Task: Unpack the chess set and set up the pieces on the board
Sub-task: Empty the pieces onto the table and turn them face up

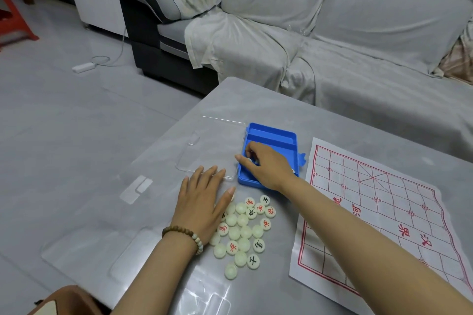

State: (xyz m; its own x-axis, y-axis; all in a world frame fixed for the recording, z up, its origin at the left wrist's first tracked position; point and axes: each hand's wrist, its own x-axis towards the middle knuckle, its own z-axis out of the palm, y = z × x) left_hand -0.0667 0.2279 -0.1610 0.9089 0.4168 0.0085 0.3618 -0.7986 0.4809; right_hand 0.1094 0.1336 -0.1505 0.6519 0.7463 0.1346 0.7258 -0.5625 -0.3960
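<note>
two bare forearms, no sleeves. the left wrist wears a bracelet (pixel 184 235) of brown wooden beads with some pale ones.

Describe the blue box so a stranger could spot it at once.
Start at the grey table. Between the red-lined board and the clear lid lies the box, the right hand pinching a piece inside it. It is the only blue thing there.

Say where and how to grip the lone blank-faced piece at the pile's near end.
Pinch the piece across its rim from above, thumb and finger on opposite edges. It lies flat, a low disc, with bare table on its near and left sides for fingers.
</note>
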